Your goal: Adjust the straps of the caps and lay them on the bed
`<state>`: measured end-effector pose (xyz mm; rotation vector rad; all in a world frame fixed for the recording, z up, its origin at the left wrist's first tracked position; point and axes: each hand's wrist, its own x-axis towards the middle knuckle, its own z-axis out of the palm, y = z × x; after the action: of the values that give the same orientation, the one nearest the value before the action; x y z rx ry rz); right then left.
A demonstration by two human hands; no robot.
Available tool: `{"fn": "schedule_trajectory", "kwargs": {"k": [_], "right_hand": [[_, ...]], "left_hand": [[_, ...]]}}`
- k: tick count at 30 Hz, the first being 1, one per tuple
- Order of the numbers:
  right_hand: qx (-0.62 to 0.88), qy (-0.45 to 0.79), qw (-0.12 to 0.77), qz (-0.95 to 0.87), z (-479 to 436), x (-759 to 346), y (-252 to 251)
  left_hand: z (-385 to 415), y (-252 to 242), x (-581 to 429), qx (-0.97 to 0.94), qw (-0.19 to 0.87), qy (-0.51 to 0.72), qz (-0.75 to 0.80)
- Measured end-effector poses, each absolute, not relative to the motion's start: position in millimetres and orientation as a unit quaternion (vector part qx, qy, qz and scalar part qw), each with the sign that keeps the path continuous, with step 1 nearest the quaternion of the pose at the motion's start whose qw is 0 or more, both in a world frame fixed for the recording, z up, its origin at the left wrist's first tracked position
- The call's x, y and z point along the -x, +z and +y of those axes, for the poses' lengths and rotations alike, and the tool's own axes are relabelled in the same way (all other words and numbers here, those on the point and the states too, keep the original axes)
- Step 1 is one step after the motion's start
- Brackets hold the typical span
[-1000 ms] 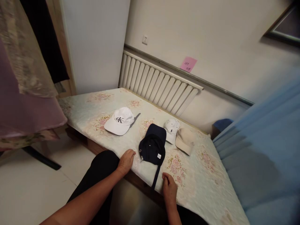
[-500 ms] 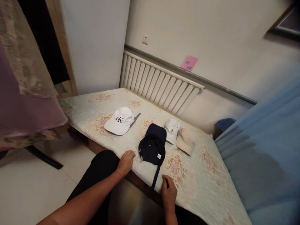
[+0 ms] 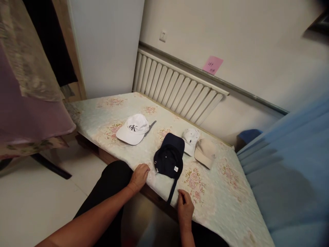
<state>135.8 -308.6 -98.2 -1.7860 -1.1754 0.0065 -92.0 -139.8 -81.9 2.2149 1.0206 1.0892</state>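
Note:
A navy cap lies on the floral mattress, its strap trailing toward the near edge. My left hand rests curled on the mattress edge just left of the cap. My right hand sits at the edge beside the strap's end, fingers curled; I cannot see anything pinched in them. A white cap with a black logo lies farther left. A small white cap and a beige cap lie behind the navy one.
A white radiator runs along the wall behind the mattress. A pink note sticks to the wall. Blue fabric fills the right side. Draped cloth hangs at left over a pale floor.
The view has shifted slightly, so everything sits a little higher and to the right. Both hands stay where they were by the navy cap.

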Motion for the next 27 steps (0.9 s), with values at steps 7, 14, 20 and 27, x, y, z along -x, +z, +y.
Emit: {"fn": "schedule_trajectory", "kwargs": {"k": [7,14,20,27], "right_hand": [[0.738,0.005,0.474,-0.481,-308,-133,-96],[0.747,0.011,0.472,-0.469,-306,-130,-91],[0.745,0.015,0.464,-0.479,-305,-131,-91],[0.714,-0.024,0.409,-0.567,-304,-125,-85]], "left_hand": [[-146,-74,93,-0.778,0.314,0.364,0.404],[-163,-74,77,-0.687,0.439,0.363,0.451],[-164,-69,59,-0.692,0.434,0.359,0.452],[-163,-65,49,-0.7,0.422,0.365,0.445]]}}
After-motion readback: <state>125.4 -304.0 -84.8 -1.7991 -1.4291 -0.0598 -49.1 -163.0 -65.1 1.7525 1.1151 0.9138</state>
